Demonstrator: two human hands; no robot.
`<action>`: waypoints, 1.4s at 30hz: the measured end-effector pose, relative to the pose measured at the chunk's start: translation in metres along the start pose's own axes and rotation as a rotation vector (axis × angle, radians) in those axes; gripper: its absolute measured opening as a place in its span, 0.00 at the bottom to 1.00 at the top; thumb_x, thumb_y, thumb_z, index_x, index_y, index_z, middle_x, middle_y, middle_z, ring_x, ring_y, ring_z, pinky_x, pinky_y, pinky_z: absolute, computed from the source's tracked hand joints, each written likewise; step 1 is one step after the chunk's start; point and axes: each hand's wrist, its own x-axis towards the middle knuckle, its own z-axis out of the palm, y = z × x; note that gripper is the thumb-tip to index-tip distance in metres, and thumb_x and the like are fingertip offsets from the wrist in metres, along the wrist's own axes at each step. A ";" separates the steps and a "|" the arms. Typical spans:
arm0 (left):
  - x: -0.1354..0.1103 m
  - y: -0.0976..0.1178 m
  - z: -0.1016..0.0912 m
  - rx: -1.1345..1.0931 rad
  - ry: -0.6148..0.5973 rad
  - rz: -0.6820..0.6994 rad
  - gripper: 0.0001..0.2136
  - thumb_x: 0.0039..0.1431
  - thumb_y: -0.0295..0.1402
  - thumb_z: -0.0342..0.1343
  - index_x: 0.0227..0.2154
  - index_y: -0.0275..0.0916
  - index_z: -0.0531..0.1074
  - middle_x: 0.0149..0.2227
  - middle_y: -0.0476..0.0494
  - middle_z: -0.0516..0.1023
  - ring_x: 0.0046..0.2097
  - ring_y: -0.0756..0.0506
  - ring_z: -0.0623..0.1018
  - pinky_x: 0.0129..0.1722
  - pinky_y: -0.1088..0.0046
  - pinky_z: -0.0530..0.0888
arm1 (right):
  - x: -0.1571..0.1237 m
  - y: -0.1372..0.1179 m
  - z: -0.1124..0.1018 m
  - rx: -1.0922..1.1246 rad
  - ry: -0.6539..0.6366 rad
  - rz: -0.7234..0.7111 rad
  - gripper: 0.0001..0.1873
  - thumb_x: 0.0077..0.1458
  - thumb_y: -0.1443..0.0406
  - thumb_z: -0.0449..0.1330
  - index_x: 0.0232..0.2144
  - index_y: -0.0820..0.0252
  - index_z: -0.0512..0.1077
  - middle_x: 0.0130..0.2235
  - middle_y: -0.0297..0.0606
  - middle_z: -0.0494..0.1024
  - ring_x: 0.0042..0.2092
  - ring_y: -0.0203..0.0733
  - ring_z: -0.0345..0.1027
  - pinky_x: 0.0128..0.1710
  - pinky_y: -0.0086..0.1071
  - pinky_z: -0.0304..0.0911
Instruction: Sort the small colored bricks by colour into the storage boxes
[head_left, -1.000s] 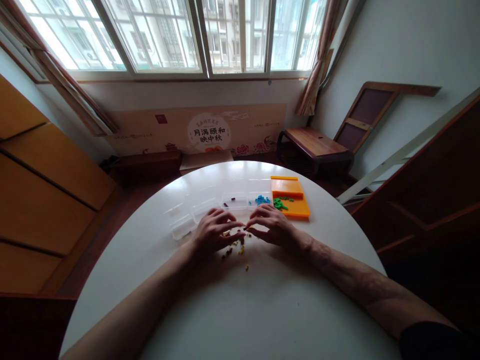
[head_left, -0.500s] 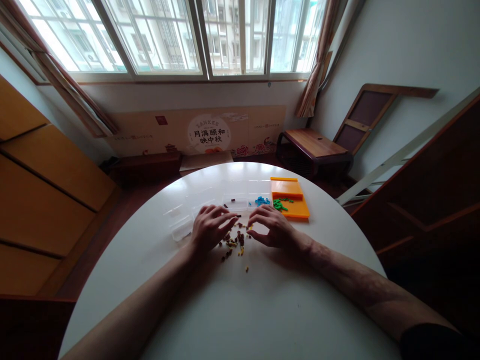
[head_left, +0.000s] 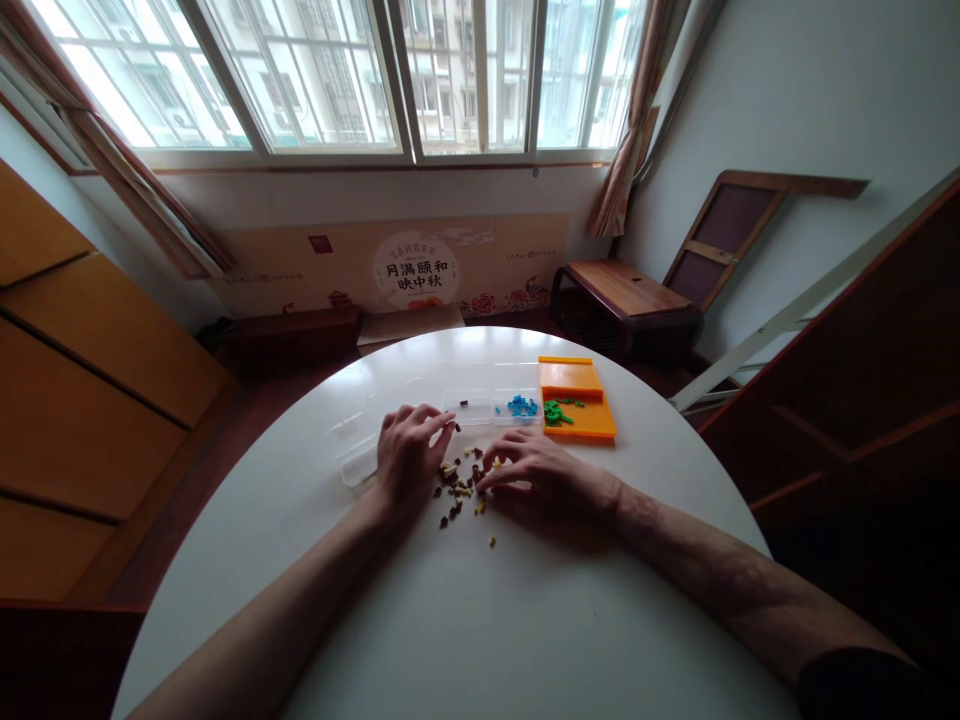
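Observation:
A scatter of several tiny brown and yellow pieces (head_left: 463,483) lies on the round white table (head_left: 465,610) between my hands. My left hand (head_left: 405,457) rests left of the pile, its fingers curled and its fingertips pinched on a small dark piece near a clear plastic box (head_left: 469,408). My right hand (head_left: 534,470) lies low on the table right of the pile, fingers stretched toward the pieces and touching their edge. Blue pieces (head_left: 522,406) sit in a clear compartment. Green pieces (head_left: 556,411) lie on an orange tray (head_left: 581,381).
More clear plastic boxes (head_left: 358,462) stand at the left of the row. Beyond the table are a wooden bench (head_left: 626,290), a low cabinet, a printed board under the windows and a wooden cupboard (head_left: 82,370) at the left.
My left hand lifted off the pile and moved back toward the clear boxes with a small dark piece. My right hand lowered and reached left into the uncovered pieces.

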 end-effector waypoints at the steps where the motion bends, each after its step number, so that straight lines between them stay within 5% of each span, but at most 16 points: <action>1: 0.000 0.000 0.000 -0.002 -0.007 0.004 0.09 0.73 0.34 0.60 0.45 0.46 0.86 0.43 0.43 0.86 0.45 0.38 0.78 0.47 0.57 0.69 | 0.000 0.000 0.000 -0.005 0.003 0.004 0.08 0.71 0.64 0.67 0.50 0.46 0.83 0.51 0.36 0.82 0.50 0.41 0.74 0.55 0.38 0.68; 8: 0.000 0.003 -0.001 -0.008 -0.020 0.015 0.08 0.71 0.34 0.61 0.47 0.45 0.85 0.46 0.41 0.84 0.48 0.37 0.79 0.50 0.56 0.70 | -0.001 0.001 0.003 -0.037 0.006 0.007 0.09 0.70 0.64 0.68 0.51 0.48 0.82 0.50 0.37 0.82 0.50 0.41 0.74 0.56 0.39 0.69; 13: -0.001 0.006 -0.002 0.015 0.002 -0.012 0.05 0.69 0.37 0.64 0.37 0.45 0.83 0.42 0.42 0.84 0.45 0.38 0.78 0.49 0.56 0.69 | 0.000 0.002 0.006 -0.031 0.016 0.011 0.08 0.69 0.64 0.68 0.49 0.48 0.82 0.49 0.37 0.83 0.49 0.42 0.74 0.55 0.39 0.69; 23: -0.001 0.006 -0.002 0.069 -0.017 -0.006 0.06 0.66 0.36 0.65 0.33 0.46 0.84 0.39 0.43 0.84 0.42 0.38 0.78 0.46 0.55 0.68 | 0.000 0.001 0.005 -0.034 0.015 0.013 0.09 0.69 0.66 0.67 0.49 0.49 0.82 0.49 0.37 0.82 0.48 0.41 0.74 0.55 0.38 0.70; 34: 0.003 -0.001 -0.001 -0.013 0.075 -0.104 0.09 0.73 0.40 0.61 0.42 0.46 0.86 0.42 0.42 0.83 0.44 0.38 0.78 0.47 0.57 0.68 | 0.002 0.001 0.007 -0.019 0.035 0.009 0.08 0.69 0.66 0.66 0.48 0.50 0.81 0.47 0.37 0.83 0.47 0.42 0.74 0.52 0.38 0.70; 42: 0.001 -0.004 0.002 -0.008 -0.005 -0.035 0.09 0.74 0.39 0.60 0.46 0.47 0.86 0.46 0.41 0.83 0.46 0.38 0.78 0.47 0.56 0.68 | 0.002 -0.001 0.007 -0.029 0.038 0.017 0.08 0.69 0.66 0.66 0.48 0.51 0.81 0.47 0.37 0.83 0.47 0.42 0.75 0.53 0.38 0.70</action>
